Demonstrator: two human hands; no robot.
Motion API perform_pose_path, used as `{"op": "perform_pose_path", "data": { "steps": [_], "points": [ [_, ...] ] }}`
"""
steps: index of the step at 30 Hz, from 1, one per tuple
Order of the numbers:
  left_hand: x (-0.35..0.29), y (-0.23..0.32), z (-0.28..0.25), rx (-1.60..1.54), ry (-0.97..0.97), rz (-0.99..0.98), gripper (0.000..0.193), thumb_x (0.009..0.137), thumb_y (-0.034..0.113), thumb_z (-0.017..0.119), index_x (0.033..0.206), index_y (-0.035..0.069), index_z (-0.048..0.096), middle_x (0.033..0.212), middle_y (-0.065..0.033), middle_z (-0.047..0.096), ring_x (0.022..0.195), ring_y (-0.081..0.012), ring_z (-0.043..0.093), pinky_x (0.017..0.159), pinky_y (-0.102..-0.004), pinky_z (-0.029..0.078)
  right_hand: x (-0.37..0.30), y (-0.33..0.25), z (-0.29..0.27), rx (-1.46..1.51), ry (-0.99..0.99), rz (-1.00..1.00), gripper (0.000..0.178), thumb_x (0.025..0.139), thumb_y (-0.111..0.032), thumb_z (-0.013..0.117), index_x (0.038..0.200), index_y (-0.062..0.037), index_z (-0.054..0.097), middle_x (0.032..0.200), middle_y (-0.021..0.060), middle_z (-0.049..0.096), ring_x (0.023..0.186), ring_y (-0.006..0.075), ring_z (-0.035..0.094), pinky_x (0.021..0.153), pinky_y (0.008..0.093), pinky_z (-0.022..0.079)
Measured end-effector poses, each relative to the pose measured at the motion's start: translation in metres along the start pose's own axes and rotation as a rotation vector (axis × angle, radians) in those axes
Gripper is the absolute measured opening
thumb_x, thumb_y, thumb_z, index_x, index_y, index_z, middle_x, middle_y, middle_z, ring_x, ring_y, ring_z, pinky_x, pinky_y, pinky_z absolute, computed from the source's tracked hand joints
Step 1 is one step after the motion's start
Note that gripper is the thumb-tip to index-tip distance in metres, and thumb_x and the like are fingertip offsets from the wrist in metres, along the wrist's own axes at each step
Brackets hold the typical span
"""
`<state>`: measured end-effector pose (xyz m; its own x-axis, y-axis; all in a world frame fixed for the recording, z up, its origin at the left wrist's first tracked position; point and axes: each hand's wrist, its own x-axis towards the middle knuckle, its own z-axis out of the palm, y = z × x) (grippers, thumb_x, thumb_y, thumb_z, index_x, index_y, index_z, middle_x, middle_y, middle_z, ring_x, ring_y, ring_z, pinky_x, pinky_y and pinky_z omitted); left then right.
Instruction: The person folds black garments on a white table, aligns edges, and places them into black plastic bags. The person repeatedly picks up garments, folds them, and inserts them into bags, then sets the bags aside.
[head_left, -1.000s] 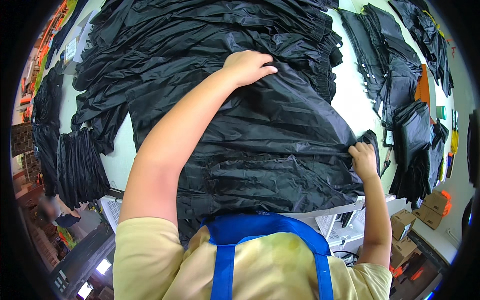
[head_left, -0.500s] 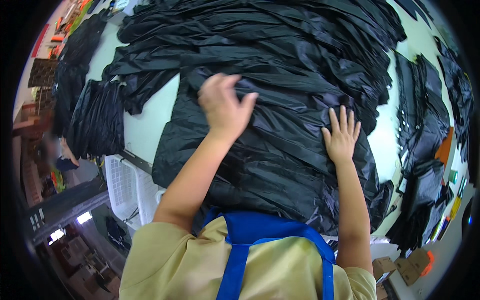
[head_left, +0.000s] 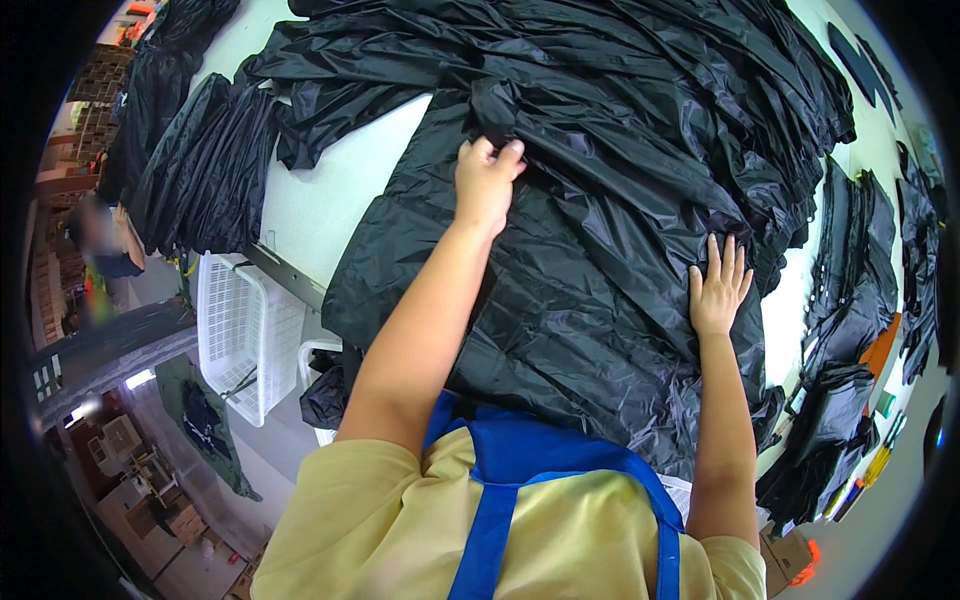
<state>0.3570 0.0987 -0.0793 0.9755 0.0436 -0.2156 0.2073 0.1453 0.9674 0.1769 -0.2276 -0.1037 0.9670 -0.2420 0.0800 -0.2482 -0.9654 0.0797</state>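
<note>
A wide, wrinkled spread of shiny black fabric (head_left: 580,330) covers the table before me and hangs toward my blue apron. My left hand (head_left: 487,185) is closed on a gathered fold of it, pinched between thumb and fingers. Beyond that fold lies a deeper heap of creased black fabric (head_left: 640,80). My right hand (head_left: 719,290) rests flat on the cloth at the right, its fingers spread and pointing away from me.
Pale tabletop (head_left: 340,190) shows at the left, beside another gathered black pile (head_left: 205,170). A white plastic basket (head_left: 235,330) stands below the table edge. Folded black pieces (head_left: 850,240) lie at the right. At far left is another person (head_left: 120,250).
My left hand has gone from hovering with loose fingers to gripping a fold of the black fabric. My right hand stays flat on the cloth. The whole view has shifted slightly.
</note>
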Motion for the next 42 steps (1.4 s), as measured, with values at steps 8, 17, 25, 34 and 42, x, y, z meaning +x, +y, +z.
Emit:
{"op": "perform_pose_path", "data": {
  "steps": [8, 17, 25, 34, 42],
  "points": [
    [0.055, 0.085, -0.095, -0.059, -0.092, 0.218, 0.009, 0.098, 0.013, 0.049, 0.099, 0.007, 0.055, 0.093, 0.0, 0.061, 0.084, -0.0079, 0.058, 0.074, -0.0249, 0.049, 0.002, -0.003, -0.008, 0.021, -0.008, -0.027, 0.057, 0.089, -0.042, 0.053, 0.142, -0.0237, 0.039, 0.152, 0.005, 0.028, 0.14, 0.0313, 0.022, 0.114, 0.0514, 0.013],
    [0.07, 0.083, -0.138, -0.434, -0.479, -0.321, 0.042, 0.092, 0.033, 0.057, 0.126, 0.009, 0.056, 0.124, -0.0058, 0.059, 0.113, -0.0198, 0.055, 0.099, -0.036, 0.043, 0.002, -0.003, -0.008, 0.023, -0.025, -0.005, 0.059, 0.087, -0.041, 0.055, 0.141, -0.0233, 0.04, 0.151, 0.0053, 0.03, 0.14, 0.0305, 0.024, 0.114, 0.0505, 0.013],
    [0.067, 0.097, -0.071, 0.514, -0.979, -0.128, 0.038, 0.089, 0.006, 0.053, 0.127, 0.003, 0.056, 0.113, -0.0079, 0.064, 0.1, -0.0162, 0.061, 0.093, -0.028, 0.046, 0.0, -0.002, -0.007, 0.018, -0.014, 0.002, 0.058, 0.087, -0.04, 0.055, 0.141, -0.0228, 0.041, 0.151, 0.0059, 0.031, 0.139, 0.0304, 0.024, 0.114, 0.05, 0.013],
    [0.128, 0.126, -0.086, 0.509, -0.368, -0.13, 0.011, 0.088, 0.003, 0.05, 0.086, 0.006, 0.06, 0.08, 0.0026, 0.057, 0.071, -0.0079, 0.053, 0.065, -0.021, 0.044, 0.0, -0.003, -0.009, 0.024, -0.029, -0.013, 0.057, 0.087, -0.04, 0.055, 0.14, -0.0239, 0.041, 0.151, 0.0046, 0.031, 0.14, 0.0301, 0.024, 0.114, 0.0496, 0.012],
    [0.084, 0.096, -0.09, 0.456, -0.198, -0.185, 0.059, 0.089, 0.033, 0.065, 0.131, -0.003, 0.047, 0.124, -0.0113, 0.058, 0.113, -0.019, 0.054, 0.097, -0.03, 0.041, 0.001, -0.002, -0.008, 0.041, -0.037, 0.008, 0.058, 0.087, -0.04, 0.056, 0.14, -0.0226, 0.042, 0.15, 0.0058, 0.032, 0.14, 0.0307, 0.023, 0.114, 0.0496, 0.012]
  ]
}}
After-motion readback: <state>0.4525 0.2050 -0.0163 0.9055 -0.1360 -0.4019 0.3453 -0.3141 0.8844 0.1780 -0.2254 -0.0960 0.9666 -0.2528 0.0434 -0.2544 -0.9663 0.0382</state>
